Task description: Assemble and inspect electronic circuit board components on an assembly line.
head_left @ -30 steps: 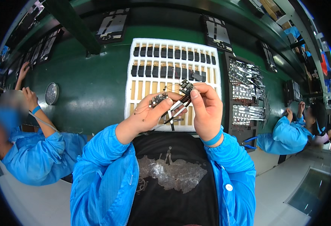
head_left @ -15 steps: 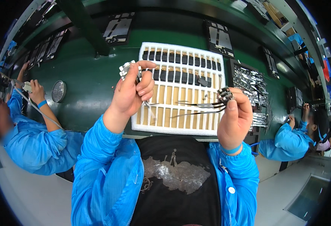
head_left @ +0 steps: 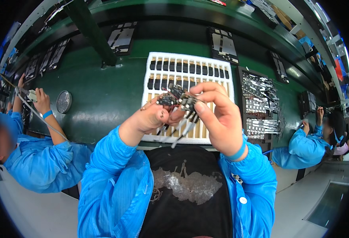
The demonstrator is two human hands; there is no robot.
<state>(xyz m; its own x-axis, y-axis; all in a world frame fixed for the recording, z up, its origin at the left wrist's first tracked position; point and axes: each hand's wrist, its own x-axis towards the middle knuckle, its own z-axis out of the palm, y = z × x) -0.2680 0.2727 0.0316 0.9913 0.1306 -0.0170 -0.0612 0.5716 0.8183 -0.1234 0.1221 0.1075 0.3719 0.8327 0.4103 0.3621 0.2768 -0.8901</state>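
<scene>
Both my hands meet above the near half of a white foam tray (head_left: 230, 85). My left hand (head_left: 148, 119) is closed on a bunch of small black-and-silver circuit boards (head_left: 167, 99), palm partly turned up. Between thumb and fingers, my right hand (head_left: 224, 123) pinches small circuit boards with dark flat cables (head_left: 188, 104), which hang down toward me. The two bunches touch or overlap, and which board belongs to which hand is hard to tell. Black blocks (head_left: 182, 68) fill slots in the tray's two far rows; the nearer slots show a tan bottom.
Right of the foam tray, dark trays (head_left: 244, 85) hold many silver flat-cable parts (head_left: 260, 95). A round metal dish (head_left: 64, 102) stands at left. Dark panels (head_left: 223, 44) lie along the back, near a green post (head_left: 91, 33). Co-workers in blue sleeves (head_left: 43, 158) sit on both sides.
My hands have come together from apart, each bringing its boards over the tray's middle. My left hand moved right and nearer, my right hand left. The view has shifted slightly.
</scene>
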